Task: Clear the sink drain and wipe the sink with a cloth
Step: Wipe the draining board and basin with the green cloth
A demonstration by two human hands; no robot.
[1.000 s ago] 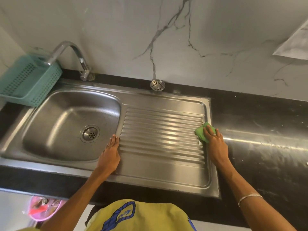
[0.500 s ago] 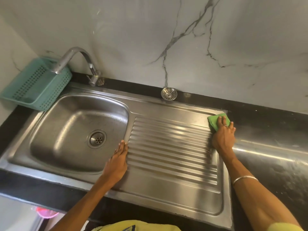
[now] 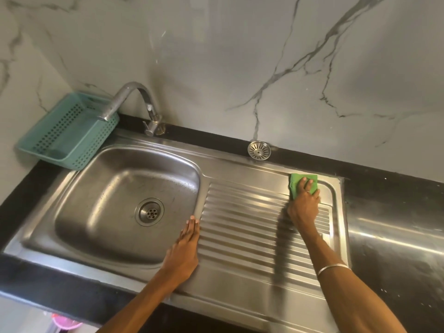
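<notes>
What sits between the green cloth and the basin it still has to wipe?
Nothing visible blocks it. The right hand presses the green cloth at the drainboard's far right corner; only bare ribs lie between it and the basin. The left hand rests flat on the dividing edge, at the near end.

Our left hand lies flat, fingers straight and together, arm reaching in from below. Our right hand stretches farther forward, fingers spread and pressing down, a thin metal bangle on the forearm.
</notes>
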